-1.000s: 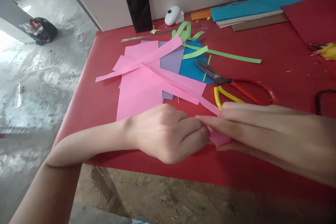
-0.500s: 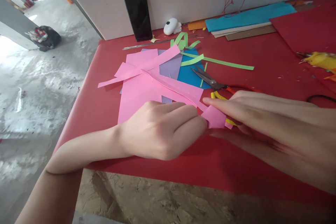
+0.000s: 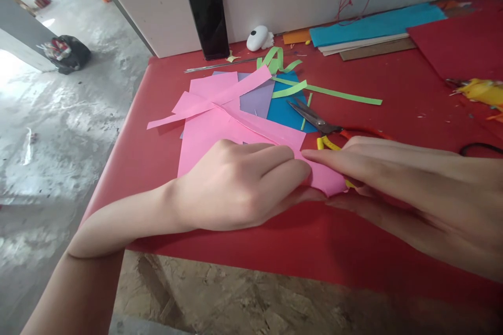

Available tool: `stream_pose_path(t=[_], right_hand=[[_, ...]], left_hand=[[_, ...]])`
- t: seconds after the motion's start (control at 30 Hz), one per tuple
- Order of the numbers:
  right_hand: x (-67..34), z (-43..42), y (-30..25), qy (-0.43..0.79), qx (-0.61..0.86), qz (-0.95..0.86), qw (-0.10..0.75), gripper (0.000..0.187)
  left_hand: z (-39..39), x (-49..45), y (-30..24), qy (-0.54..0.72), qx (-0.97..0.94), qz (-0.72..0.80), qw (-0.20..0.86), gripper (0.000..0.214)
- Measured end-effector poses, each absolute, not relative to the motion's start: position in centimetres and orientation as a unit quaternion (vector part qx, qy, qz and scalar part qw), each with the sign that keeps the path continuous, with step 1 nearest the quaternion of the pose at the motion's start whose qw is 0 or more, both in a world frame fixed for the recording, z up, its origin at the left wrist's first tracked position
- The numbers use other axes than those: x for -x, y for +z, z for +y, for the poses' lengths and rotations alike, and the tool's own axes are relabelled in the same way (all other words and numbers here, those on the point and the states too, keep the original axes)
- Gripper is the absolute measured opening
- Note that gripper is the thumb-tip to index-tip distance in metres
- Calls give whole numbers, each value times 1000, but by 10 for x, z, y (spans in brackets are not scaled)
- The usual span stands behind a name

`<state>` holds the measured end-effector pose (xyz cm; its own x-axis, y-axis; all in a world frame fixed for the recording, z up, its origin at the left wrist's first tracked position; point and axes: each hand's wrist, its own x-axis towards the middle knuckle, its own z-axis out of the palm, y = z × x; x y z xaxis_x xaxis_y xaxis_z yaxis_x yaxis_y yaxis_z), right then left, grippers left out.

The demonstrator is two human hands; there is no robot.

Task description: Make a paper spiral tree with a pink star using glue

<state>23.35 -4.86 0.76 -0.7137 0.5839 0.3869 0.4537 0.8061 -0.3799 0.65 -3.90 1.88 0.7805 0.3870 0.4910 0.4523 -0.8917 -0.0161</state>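
While pinching pink strip (image 3: 328,180) (both hands).

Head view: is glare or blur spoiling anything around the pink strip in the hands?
Head view: the pink strip is sharp, as are the left hand and right hand; the floor at left is washed out by daylight glare; the wide lens bends the red table edges; the scissors are clear.

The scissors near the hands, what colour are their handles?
The scissors have one red handle and one yellow handle, partly hidden behind the right hand. The head view shows this.
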Motion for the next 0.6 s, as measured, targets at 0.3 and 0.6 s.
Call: stream_pose_path(t=[0.3, 0.6], right_hand=[[-237, -49, 6, 155, 288, -907, 266, 22], [-231, -44, 8, 82, 224, -936, 261, 11]], left_hand=[[-37, -5, 19, -243, 949, -194, 50, 22], [-37, -8, 13, -258, 945, -188, 67, 23]])
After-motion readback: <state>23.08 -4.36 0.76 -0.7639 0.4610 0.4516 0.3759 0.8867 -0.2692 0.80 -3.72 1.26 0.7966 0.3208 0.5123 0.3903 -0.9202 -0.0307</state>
